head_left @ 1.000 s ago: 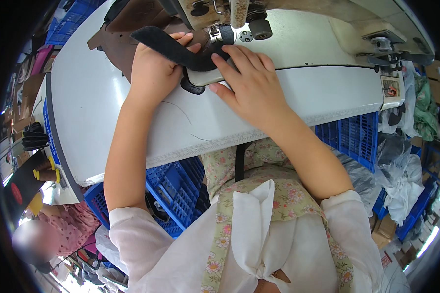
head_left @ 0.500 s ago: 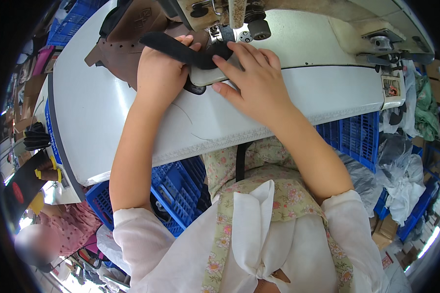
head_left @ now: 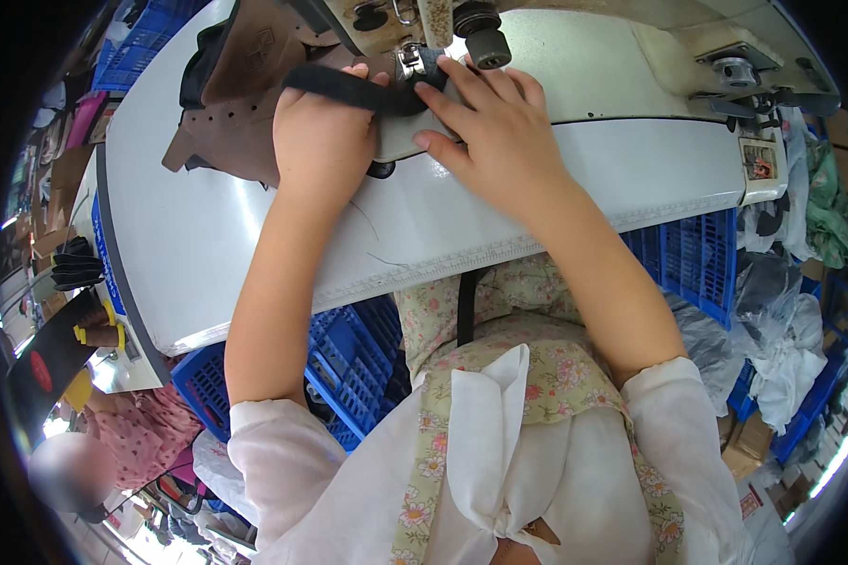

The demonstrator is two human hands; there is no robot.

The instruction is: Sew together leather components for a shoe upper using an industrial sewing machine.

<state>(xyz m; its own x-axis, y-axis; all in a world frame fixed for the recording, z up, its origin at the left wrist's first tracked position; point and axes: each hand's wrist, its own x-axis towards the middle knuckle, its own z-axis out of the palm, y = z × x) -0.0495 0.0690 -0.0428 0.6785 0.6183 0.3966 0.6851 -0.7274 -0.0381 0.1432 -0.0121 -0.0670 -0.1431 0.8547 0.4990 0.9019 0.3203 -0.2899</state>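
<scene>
A brown leather piece with punched holes and black lining lies bent at the left of the sewing machine. My left hand is closed on its edge, the thumb hidden. Across those fingers runs a black strip, its loose end pointing left and its other end curving toward the needle. Beside the metal presser foot, my right hand has its fingers spread, with the index and middle fingertips against the black strip. The sewing point itself is partly covered by the machine head.
The white table has a ruler along its near edge and loose threads on top. Blue crates stand below it. Plastic bags are heaped at the right. Thread cones stand at the left, near another person's pink clothing.
The strip's loose end has swung slightly right and down, and its curve has drawn closer to the presser foot. Both hands have shifted a little; the view has also moved slightly.
</scene>
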